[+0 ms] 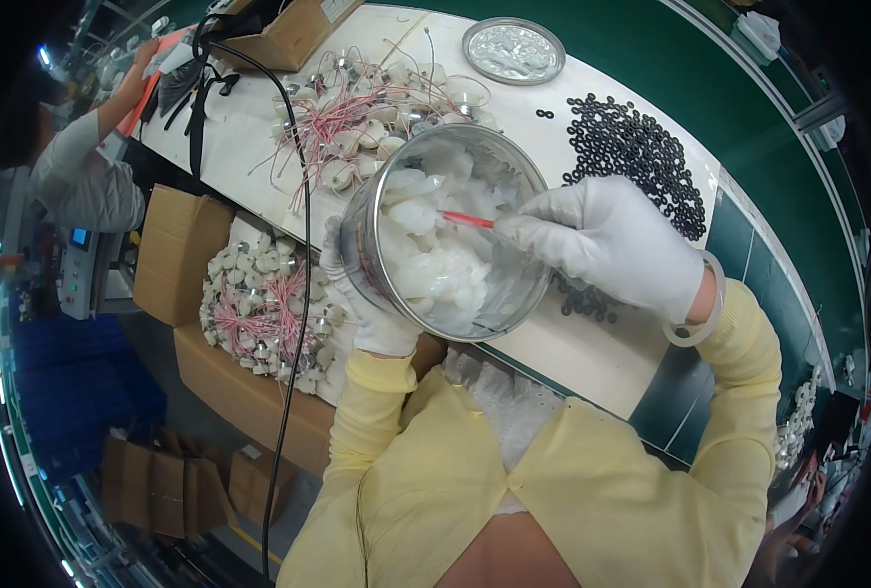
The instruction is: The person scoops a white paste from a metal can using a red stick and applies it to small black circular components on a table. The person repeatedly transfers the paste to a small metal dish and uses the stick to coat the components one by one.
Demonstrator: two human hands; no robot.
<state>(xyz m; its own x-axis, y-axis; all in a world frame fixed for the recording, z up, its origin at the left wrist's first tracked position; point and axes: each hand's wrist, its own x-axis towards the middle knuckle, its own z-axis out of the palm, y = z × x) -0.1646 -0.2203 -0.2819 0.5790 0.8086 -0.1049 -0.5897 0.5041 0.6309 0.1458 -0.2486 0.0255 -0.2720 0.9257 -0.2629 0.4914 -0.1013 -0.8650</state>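
Note:
My left hand, in a white glove, grips the side and bottom of a round metal tin tilted toward me. The tin holds a white, glossy paste. My right hand, also gloved in white, pinches a thin red stick whose tip is sunk in the paste. Both yellow sleeves come up from the lower edge.
Behind the tin lies a heap of small white parts with pink wires, a round metal lid and a spread of black rubber rings on the white table. A cardboard box of similar wired parts sits at left. Another person works at far left.

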